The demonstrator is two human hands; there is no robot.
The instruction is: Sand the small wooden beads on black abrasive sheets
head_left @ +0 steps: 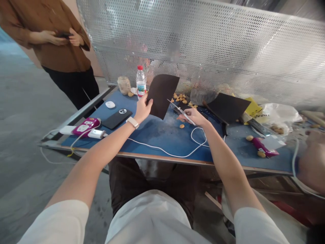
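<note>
Right hand [195,116] partly hides the scissors [181,111].

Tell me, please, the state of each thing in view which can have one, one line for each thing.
Black sheet: raised, gripped by the left hand, slightly curved.
Scissors: in the right hand, tip near the sheet; blades open or closed unclear.
Second black sheet: not held.
Bottle: upright, capped.
Phone: lying back up.
White case: seemingly shut.
Power strip: power on or off unclear.
White cable: loosely looped.
</note>
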